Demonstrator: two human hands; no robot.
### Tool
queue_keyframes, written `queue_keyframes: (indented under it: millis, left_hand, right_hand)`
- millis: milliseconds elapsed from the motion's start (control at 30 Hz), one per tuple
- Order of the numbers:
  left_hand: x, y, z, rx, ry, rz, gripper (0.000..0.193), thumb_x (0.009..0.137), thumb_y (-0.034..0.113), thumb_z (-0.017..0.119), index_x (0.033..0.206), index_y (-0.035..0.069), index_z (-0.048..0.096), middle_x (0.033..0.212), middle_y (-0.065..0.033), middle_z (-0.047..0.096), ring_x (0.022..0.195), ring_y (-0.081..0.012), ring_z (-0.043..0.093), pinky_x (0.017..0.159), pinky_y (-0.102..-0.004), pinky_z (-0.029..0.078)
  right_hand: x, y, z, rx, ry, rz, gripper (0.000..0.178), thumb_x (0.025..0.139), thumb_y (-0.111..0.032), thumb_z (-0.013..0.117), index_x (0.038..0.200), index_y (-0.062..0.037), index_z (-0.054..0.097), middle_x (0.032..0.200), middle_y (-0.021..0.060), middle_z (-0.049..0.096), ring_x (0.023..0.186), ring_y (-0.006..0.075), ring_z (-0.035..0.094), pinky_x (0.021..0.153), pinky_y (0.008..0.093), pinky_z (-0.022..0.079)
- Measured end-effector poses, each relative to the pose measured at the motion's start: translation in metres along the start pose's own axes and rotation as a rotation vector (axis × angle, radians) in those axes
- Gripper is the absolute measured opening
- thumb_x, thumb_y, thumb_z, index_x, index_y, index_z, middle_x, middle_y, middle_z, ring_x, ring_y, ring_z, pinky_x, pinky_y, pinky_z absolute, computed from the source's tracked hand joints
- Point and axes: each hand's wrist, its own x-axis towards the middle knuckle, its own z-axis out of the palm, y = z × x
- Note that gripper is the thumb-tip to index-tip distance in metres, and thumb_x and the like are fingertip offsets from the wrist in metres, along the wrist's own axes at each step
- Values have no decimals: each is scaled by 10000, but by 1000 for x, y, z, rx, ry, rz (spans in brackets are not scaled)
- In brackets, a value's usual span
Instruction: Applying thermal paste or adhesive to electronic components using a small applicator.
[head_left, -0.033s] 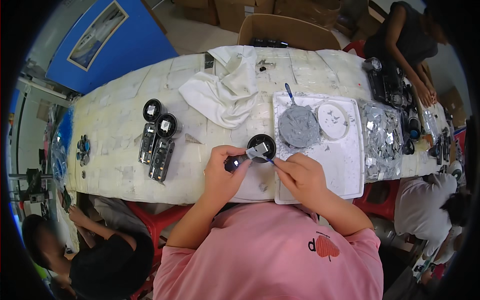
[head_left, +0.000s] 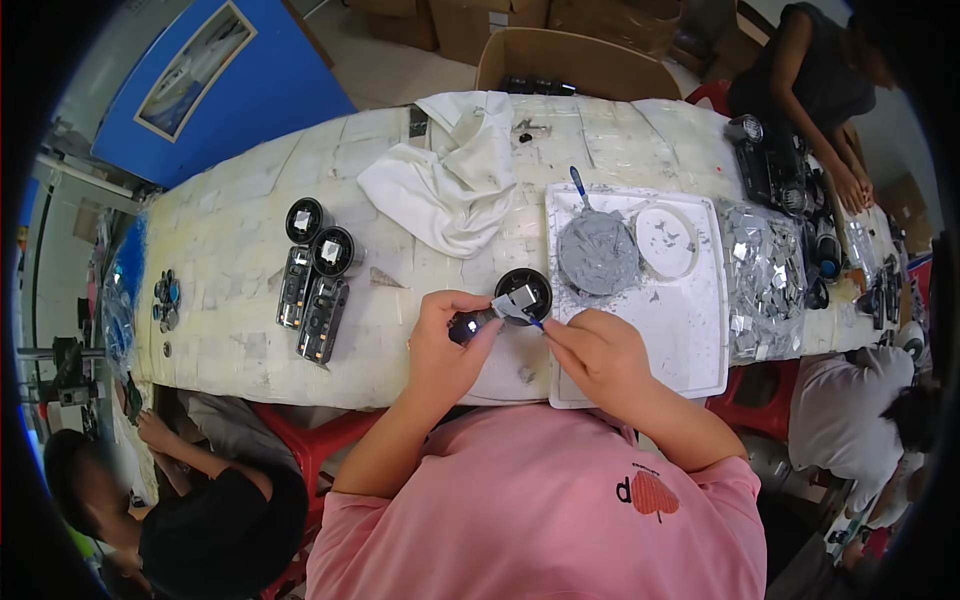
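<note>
My left hand (head_left: pixel 447 335) is closed round the black body of a device (head_left: pixel 468 326) with a wide round head (head_left: pixel 538 285). A pale square piece sits inside that head. Pinched in my right hand (head_left: pixel 600 350) is a small blue-handled spatula (head_left: pixel 536 323), its grey end at the rim of the head; exact contact there is too small to make out. Right of the head, a round tub of grey paste (head_left: pixel 598 252) stands in a white tray (head_left: pixel 712 370). A second blue-handled tool (head_left: pixel 579 186) leans in the paste.
Two similar black devices (head_left: pixel 325 290) lie to the left, near small round parts (head_left: pixel 167 300). A white cloth (head_left: pixel 450 180) lies at the back. Right of the tray are a bag of small silvery pieces (head_left: pixel 765 280) and more black devices (head_left: pixel 775 170). Other people work around the table.
My right hand has shifted very slightly, and the spatula's blue handle is now tilted a little differently. My left hand and the device look unmoved.
</note>
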Motion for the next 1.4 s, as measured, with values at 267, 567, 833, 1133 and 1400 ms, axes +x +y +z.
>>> queue_keyframes:
  millis: [267, 567, 833, 1133, 1400]
  left_hand:
    - [6, 6, 3, 54, -1, 62, 361, 765, -7, 752, 1049, 22, 531, 963, -109, 661, 872, -184, 630, 769, -302, 512]
    - [31, 24, 17, 724, -78, 667, 279, 673, 59, 739, 937, 109, 664, 995, -47, 631, 1042, -276, 534, 945, -452, 318]
    - [18, 20, 15, 972, -202, 668, 376, 712, 126, 726, 1084, 95, 679, 1194, -10, 572, 1160, -297, 453, 983, -478, 296]
    - [-6, 17, -16, 806, -168, 407, 573, 721, 171, 781, 1235, 35, 569, 1214, -131, 550, 1129, -342, 481, 974, -458, 339]
    - [-8, 9, -18, 743, -150, 348, 543, 702, 136, 793, 1192, 36, 582, 1137, -153, 581, 1018, -333, 553, 879, -429, 407]
  right_hand:
    - [-3, 0, -35, -25, 10, 103, 200, 764, -7, 732, 961, -19, 701, 729, 98, 590, 599, 246, 577, 515, 344, 453]
    - [-13, 11, -47, 7, 123, 261, 170, 780, 0, 748, 948, 7, 720, 715, 80, 589, 542, 166, 532, 481, 279, 401]
    - [-10, 11, -39, 32, 104, 246, 200, 778, -5, 745, 976, -4, 719, 718, 82, 579, 559, 186, 542, 494, 295, 418]
    - [0, 8, -15, -53, 50, -26, 262, 743, 17, 742, 999, -14, 696, 750, 86, 563, 627, 239, 558, 518, 339, 437]
    - [1, 6, -21, -224, -111, -176, 246, 725, 21, 729, 967, -4, 692, 746, 77, 576, 628, 246, 556, 506, 356, 421]
